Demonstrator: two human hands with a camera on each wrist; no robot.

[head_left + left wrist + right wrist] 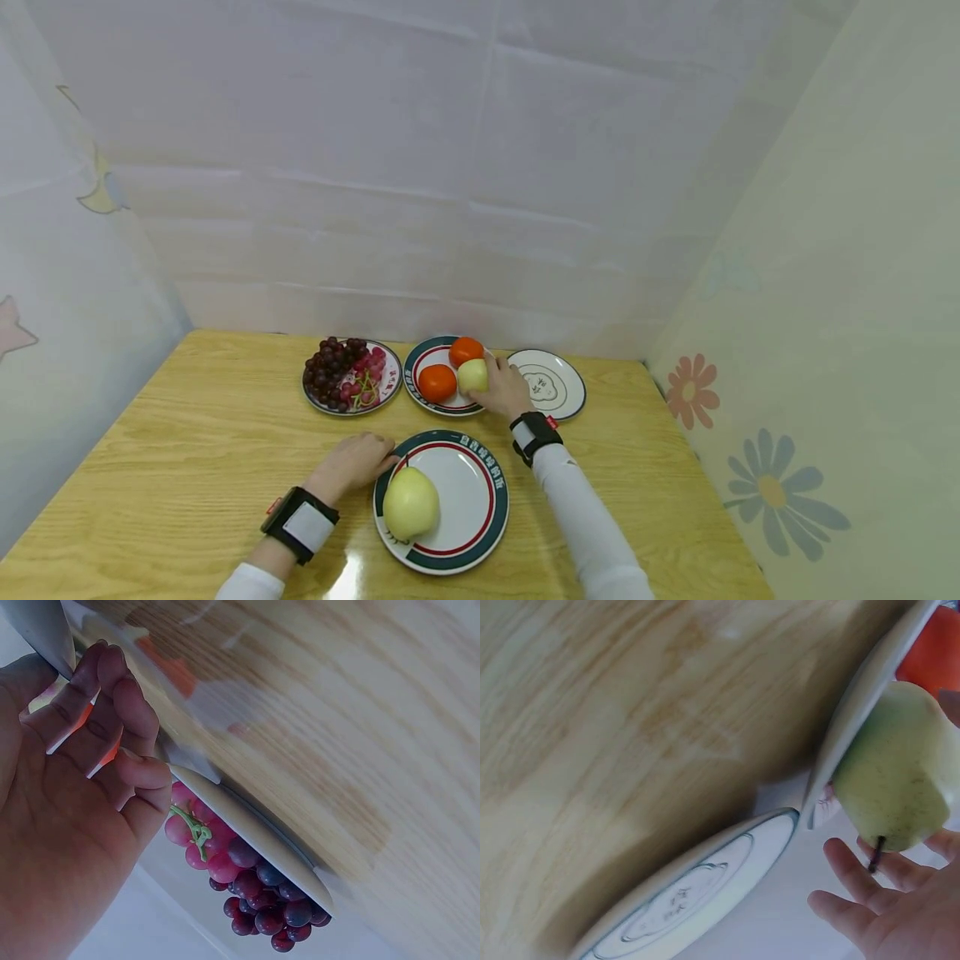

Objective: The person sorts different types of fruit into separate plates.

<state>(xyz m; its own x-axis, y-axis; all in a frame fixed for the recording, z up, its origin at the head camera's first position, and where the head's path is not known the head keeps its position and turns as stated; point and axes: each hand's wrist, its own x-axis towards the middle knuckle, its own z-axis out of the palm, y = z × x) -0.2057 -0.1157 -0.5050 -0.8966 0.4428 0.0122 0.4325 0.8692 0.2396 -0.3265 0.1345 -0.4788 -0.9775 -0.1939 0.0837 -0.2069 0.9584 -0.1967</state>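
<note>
My left hand point(356, 462) holds the left rim of the near plate point(468, 508), white with a dark green border and a red ring. In the left wrist view, thumb and fingertips meet at its rim. A large yellow-green pear point(410, 505) stands on that plate's left side, stem up. My right hand point(507, 388) reaches to a similar far plate point(411, 379) and holds a second pear point(896, 769) there, fingers around it. In the right wrist view the pear's stem points toward the spread fingers. Two orange-red round fruits point(437, 383) lie beside that pear.
A plate point(392, 379) with dark grapes point(324, 375) and pink grapes point(367, 379) stands at the far left. At the far right is a white plate point(572, 387) with a printed emblem. Pale cloth walls point(375, 208) border the wooden table point(187, 467).
</note>
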